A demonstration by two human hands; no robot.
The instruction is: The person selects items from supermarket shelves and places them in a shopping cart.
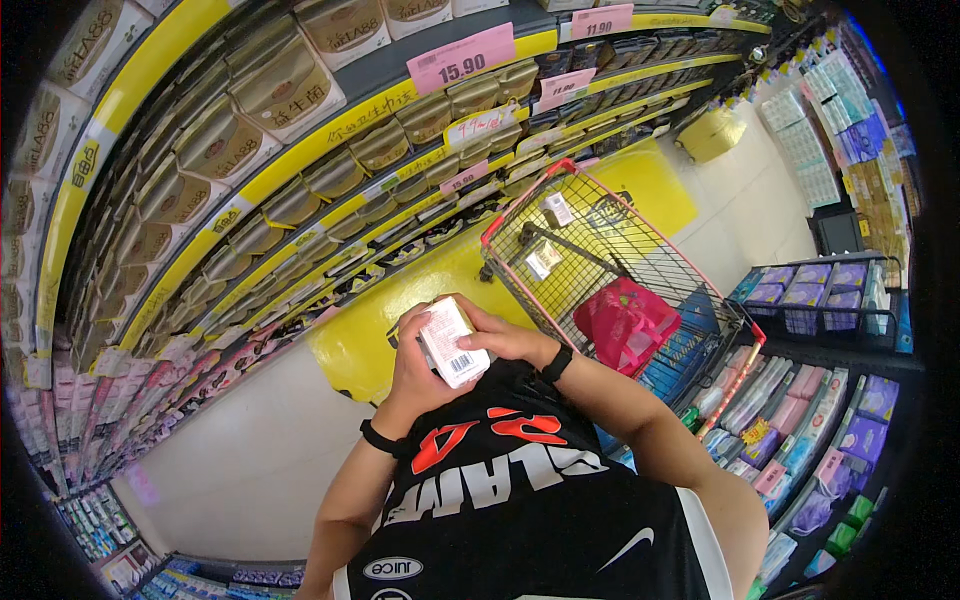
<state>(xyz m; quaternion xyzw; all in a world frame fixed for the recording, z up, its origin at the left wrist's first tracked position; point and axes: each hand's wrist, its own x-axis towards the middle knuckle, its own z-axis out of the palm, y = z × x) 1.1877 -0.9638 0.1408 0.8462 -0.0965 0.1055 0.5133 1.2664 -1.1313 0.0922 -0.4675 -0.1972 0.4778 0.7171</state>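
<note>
A small white box [453, 339] with printed text and a barcode on its face is held in front of my chest. My left hand [415, 379] wraps around its left side and lower end. On the other side, my right hand [499, 335] grips it, with the thumb pressed on the printed face. To the right of my hands stands a wire shopping cart [637, 206] with a red rim. Inside it are a pink bag [624, 319], a gold-and-white package [543, 260] and a small white package [556, 208].
Shelves with yellow edge strips [360, 124] and gold-and-white packages [289, 82] run along my left and front. Pink price tags [461, 60] stick out from them. To the right, another shelf holds purple packs [870, 439]. A yellow mat [375, 330] lies on the tiled floor [247, 457].
</note>
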